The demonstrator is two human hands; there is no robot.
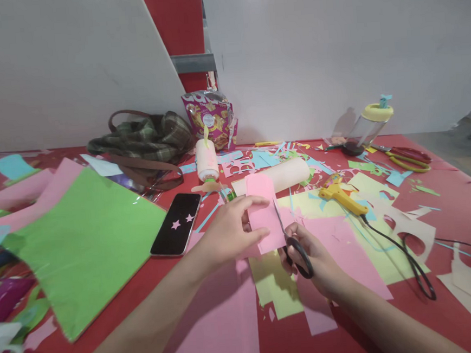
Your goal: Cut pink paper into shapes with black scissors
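A small piece of pink paper (264, 223) is pinched in my left hand (233, 225), thumb and fingers on its left side. My right hand (313, 254) grips black-handled scissors (302, 255), whose blades point up and away along the paper's right edge. Just behind the paper lies a cream paper roll (292, 173). Larger pink sheets (225, 313) and yellow paper scraps (283, 295) spread beneath my hands. To the left of my left hand rests a black phone (177, 233) with two pink paper stars (175, 224) on its screen.
A yellow glue gun (343, 198) with a black cord lies at right. Beyond it are a clear jar (368, 128) and red-and-yellow-handled tools (409, 157). Green paper (89, 242) covers the left side. A plaid bag (146, 137) and purple snack bag (210, 118) stand behind.
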